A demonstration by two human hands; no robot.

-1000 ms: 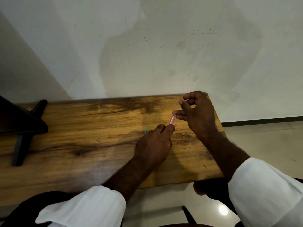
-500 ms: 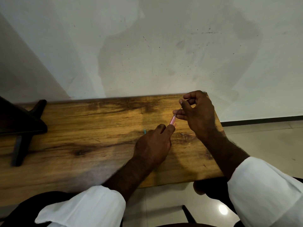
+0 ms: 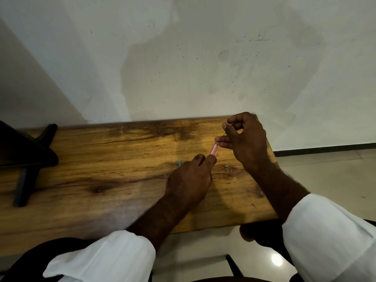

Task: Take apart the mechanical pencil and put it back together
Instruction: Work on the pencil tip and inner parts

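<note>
A pink pencil barrel [image 3: 214,149] points up and to the right above the wooden table [image 3: 101,163]. My left hand [image 3: 191,178] grips its lower end, and most of the barrel is hidden in that hand. My right hand [image 3: 246,141] pinches a thin dark lead [image 3: 224,134] between thumb and forefinger, its lower end at the barrel's open top. Two other fingers of that hand touch the top of the barrel. A small blue part [image 3: 179,163] lies on the table just left of my left hand.
A black stand [image 3: 26,159] sits on the table at the far left. A white wall rises right behind the table. The table's right edge is close to my right hand, with tiled floor [image 3: 325,169] beyond it.
</note>
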